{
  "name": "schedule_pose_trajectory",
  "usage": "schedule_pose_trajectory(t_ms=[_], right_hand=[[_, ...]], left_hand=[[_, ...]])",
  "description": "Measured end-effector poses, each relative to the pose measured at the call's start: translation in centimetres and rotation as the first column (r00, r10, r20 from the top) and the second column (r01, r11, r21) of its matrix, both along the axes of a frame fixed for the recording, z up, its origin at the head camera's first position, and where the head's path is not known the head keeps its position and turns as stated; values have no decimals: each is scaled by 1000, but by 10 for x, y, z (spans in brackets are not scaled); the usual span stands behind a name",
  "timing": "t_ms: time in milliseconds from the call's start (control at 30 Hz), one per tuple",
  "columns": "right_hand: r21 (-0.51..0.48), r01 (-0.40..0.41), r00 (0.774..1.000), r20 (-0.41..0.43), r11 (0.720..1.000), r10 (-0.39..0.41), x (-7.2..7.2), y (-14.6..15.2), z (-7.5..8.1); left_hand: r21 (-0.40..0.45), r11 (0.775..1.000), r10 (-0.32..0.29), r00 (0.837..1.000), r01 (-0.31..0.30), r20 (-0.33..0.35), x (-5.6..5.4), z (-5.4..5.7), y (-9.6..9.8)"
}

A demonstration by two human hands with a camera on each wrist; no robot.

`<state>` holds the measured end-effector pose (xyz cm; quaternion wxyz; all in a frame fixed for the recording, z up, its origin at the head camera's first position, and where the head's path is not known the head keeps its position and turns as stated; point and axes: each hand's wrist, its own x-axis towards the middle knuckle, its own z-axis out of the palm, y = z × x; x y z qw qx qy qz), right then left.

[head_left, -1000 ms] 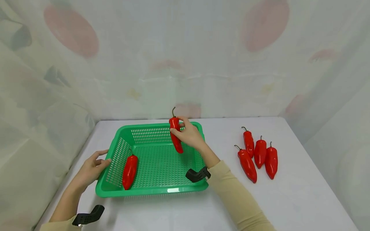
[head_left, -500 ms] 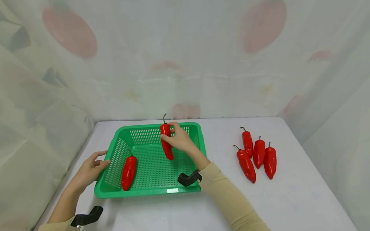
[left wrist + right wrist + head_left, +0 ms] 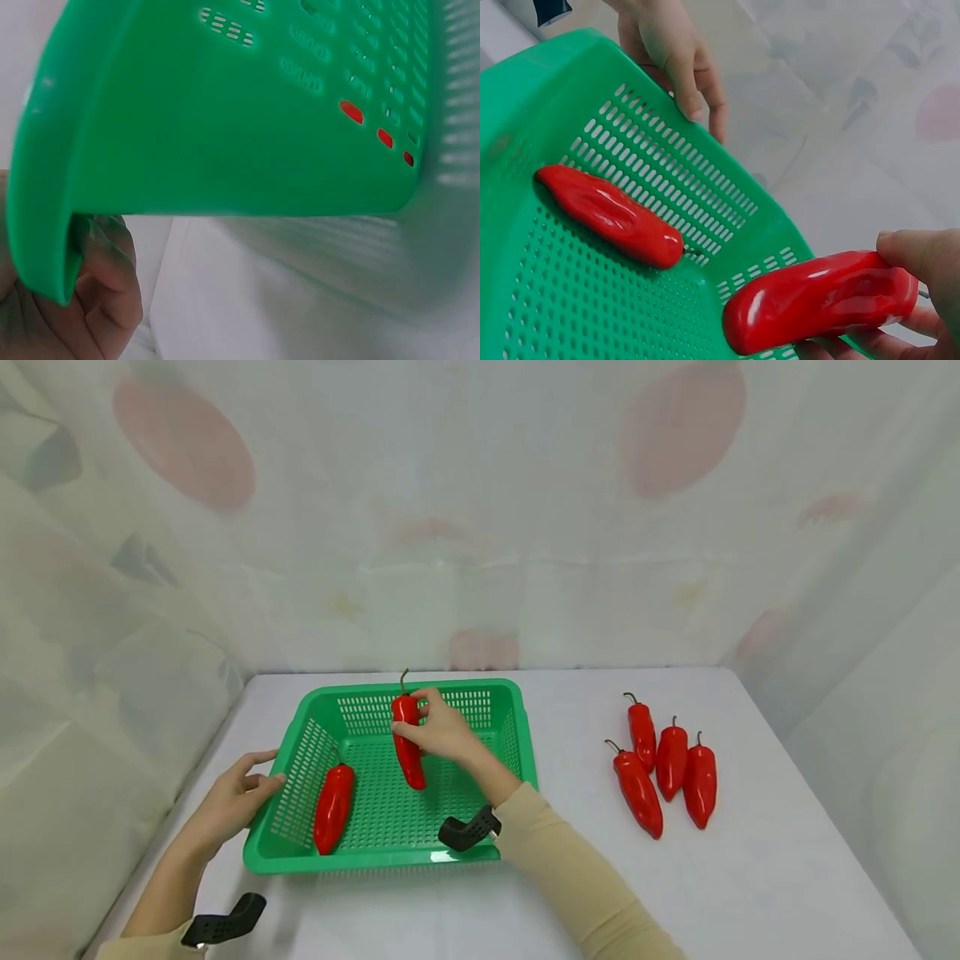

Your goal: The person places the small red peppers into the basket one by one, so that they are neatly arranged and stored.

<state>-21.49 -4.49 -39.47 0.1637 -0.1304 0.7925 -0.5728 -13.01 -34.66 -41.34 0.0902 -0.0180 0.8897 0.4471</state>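
Observation:
Between thumb and fingers, my right hand (image 3: 444, 732) pinches a red chili pepper (image 3: 408, 750) near its stem end, stem up and tip slanting down over the green plastic basket (image 3: 352, 861). Another red pepper (image 3: 333, 810) lies inside along the basket's left wall; the right wrist view shows this lying pepper (image 3: 615, 217) on the perforated floor. My left hand (image 3: 232, 802) grips the basket's left rim, thumb on top. In the left wrist view its curled fingers (image 3: 109, 262) reach under the rim.
Several more red peppers (image 3: 671, 763) lie grouped on the white table (image 3: 570, 877), to the right of the basket. A pale patterned sheet (image 3: 555, 510) hangs behind the table and along its sides. Each wrist wears a black camera mount (image 3: 468, 829).
My right hand has carried its pepper left and lower over the basket, from the right side to near the middle. The left hand keeps its place on the rim.

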Motion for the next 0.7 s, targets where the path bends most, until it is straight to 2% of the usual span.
schedule_pose_trajectory(t_ms=[400,700], right_hand=[[-9,-62,995,75,998,62,8,-20,-8],[-32,-83,989,122,996,86,11,-35,-7]], left_hand=[[-8,1000,0,1000,0,-1,-1,-2,-1],[-1,1000,12,1000,-12,4,0,1,0]])
